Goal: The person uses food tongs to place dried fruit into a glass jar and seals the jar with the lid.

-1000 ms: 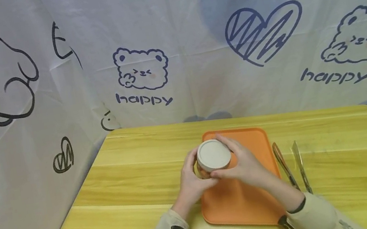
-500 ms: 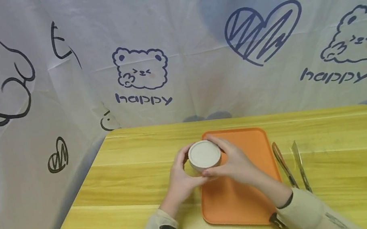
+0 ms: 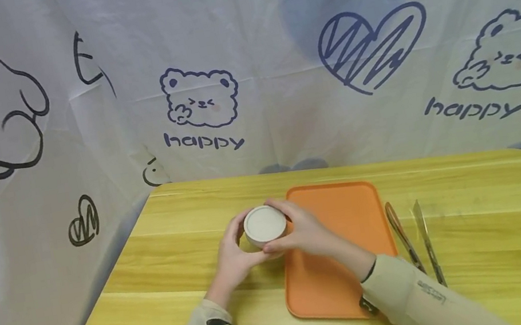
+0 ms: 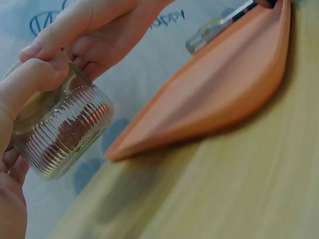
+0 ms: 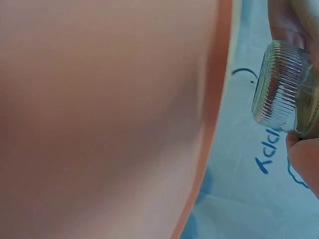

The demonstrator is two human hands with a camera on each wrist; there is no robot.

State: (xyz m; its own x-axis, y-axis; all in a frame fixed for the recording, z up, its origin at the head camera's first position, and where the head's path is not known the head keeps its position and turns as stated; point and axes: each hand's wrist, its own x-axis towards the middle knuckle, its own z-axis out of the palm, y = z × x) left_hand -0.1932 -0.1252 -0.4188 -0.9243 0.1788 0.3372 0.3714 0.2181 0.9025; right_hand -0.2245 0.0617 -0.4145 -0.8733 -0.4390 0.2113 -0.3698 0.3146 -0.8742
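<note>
Both hands hold a ribbed glass jar (image 4: 67, 132) with a pale round lid (image 3: 265, 224). Reddish-brown contents show through its clear wall in the left wrist view. My left hand (image 3: 232, 257) curls round the jar's left side, and my right hand (image 3: 306, 233) grips it from the right, thumb at the near edge of the lid. In the right wrist view the jar (image 5: 280, 87) is at the right edge, partly covered by fingers. It is held up off the table, just left of the orange tray (image 3: 338, 218), which the right forearm crosses.
Right of the tray lie metal tongs (image 3: 426, 243) with their two arms spread, partly hidden by the right sleeve. The wooden table (image 3: 176, 247) runs back to a white cloth (image 3: 283, 112) printed with hearts and bears. Another cloth wall stands at the left.
Both hands have carried the jar leftwards, from over the orange tray to beyond its left edge. Their grip looks the same. The tray and tongs have stayed put.
</note>
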